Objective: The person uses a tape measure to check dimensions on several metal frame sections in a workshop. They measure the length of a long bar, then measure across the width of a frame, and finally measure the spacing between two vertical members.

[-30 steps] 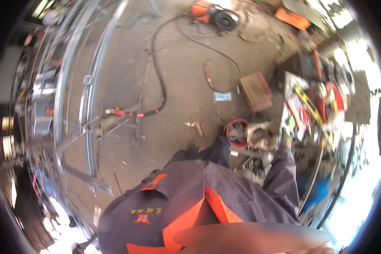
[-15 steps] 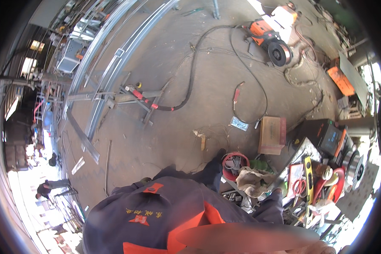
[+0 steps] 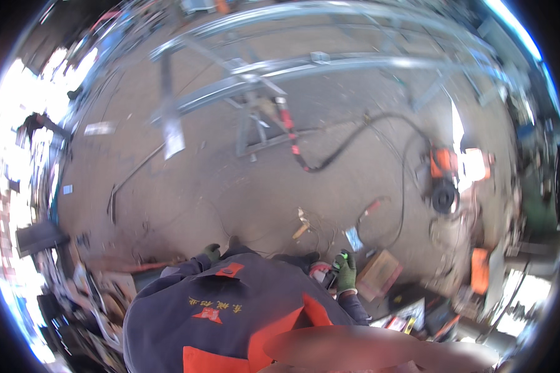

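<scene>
My right hand (image 3: 346,273), in a green glove, is raised in front of my right side, near the pinkish bucket (image 3: 320,270). Its fingers look curled around a small object with a bright green part, too blurred to name. On the other side my left hand (image 3: 211,252), also gloved in green, hangs low past the sleeve; its fingers are mostly hidden and smeared. Ahead stands a long galvanized steel frame (image 3: 280,69). A welding torch (image 3: 286,118) with red-banded grip leans at its near side, its black cable (image 3: 379,119) running right.
An orange wire feeder (image 3: 443,163) with a black spool sits on the right floor. A cardboard box (image 3: 379,275) and a blue packet (image 3: 354,239) lie close to my right hand. At left are a metal bar (image 3: 137,168) and, farther off, another person (image 3: 40,124).
My view has swung left, so the steel frame now crosses the top and the wire feeder sits lower right. Both gloved hands have come into sight.
</scene>
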Demonstrator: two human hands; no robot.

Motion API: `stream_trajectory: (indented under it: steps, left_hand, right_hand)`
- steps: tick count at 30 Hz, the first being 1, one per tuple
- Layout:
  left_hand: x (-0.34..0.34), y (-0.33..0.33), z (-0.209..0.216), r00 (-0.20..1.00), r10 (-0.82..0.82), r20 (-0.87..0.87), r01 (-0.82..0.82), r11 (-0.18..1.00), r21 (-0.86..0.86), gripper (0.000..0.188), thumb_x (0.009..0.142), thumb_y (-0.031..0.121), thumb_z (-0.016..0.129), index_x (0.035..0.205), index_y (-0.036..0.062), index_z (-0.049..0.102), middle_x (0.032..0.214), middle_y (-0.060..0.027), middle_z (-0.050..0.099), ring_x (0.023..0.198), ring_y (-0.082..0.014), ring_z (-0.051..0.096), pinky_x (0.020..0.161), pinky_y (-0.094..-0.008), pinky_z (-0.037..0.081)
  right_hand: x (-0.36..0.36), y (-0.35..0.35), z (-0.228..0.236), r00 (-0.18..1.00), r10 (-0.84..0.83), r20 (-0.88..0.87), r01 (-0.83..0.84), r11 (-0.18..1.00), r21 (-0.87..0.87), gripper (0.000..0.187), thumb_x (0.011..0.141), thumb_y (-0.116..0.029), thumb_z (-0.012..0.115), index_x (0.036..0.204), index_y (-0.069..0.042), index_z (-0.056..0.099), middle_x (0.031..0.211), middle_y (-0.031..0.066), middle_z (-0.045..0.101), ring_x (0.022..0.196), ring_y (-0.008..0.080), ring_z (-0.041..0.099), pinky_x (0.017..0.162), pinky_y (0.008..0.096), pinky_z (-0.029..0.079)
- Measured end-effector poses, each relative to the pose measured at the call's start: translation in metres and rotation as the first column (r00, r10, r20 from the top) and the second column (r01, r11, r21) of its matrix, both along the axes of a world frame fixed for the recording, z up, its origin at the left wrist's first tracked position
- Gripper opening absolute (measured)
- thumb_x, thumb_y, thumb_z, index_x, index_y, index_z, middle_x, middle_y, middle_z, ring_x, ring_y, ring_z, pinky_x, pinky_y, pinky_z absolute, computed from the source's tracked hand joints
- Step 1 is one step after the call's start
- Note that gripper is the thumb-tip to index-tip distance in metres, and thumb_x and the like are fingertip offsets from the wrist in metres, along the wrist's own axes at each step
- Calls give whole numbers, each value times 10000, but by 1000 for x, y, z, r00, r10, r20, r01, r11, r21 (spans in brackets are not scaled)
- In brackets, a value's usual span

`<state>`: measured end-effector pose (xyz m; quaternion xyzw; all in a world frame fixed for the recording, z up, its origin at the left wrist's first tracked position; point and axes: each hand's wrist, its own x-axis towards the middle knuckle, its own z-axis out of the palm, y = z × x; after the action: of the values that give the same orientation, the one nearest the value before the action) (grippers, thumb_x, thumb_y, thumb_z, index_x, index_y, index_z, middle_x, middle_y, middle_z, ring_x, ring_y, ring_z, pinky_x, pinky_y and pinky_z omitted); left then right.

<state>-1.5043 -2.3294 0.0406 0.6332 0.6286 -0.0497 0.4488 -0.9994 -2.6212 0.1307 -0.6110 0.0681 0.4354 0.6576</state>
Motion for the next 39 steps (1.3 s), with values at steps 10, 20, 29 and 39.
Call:
stream_trajectory:
  steps: [10, 20, 29, 39]
  left_hand:
    - [-121, 113, 215, 481, 444, 755, -334, 890, -311, 510, 1081, 275, 656, 1527, 40, 581, 1404, -95, 694, 1268, -174, 637, 1074, -347, 511]
    - [-257, 190, 307, 439, 660, 609, -565, 730, -384, 515, 1086, 315, 625, 1522, 45, 586, 1303, -104, 713, 1172, -179, 682, 974, -338, 569]
    - [-405, 404, 251, 142, 661, 737, -902, 392, -178, 360, 1082, 188, 664, 1388, 2, 690, 1255, -75, 735, 1099, -160, 683, 1021, -334, 533]
    - [-535, 710, 306, 3, 588, 809, -884, 380, -272, 341, 1101, 254, 652, 1328, 6, 709, 1228, -60, 748, 1012, -140, 675, 950, -327, 545]
  right_hand:
    - [-303, 368, 178, 364, 929, -73, -888, 369, 274, 370, 1096, -271, 623, 1410, -77, 593, 1321, 75, 667, 973, 162, 682, 900, 336, 578]
    - [-556, 561, 179, -428, 881, 203, -899, -438, 2, 712, 958, -257, 827, 1572, -70, 519, 1335, 22, 641, 1225, 143, 610, 1061, 316, 498]
    - [-697, 807, 138, -576, 760, 300, -810, -579, -89, 739, 934, -427, 814, 1508, -34, 567, 1234, 120, 692, 1157, 243, 653, 1052, 370, 496]
    - [-771, 1079, 168, -540, 787, 300, -841, -522, -144, 652, 943, -422, 812, 1441, -42, 631, 1204, 111, 715, 1115, 210, 658, 985, 368, 524]
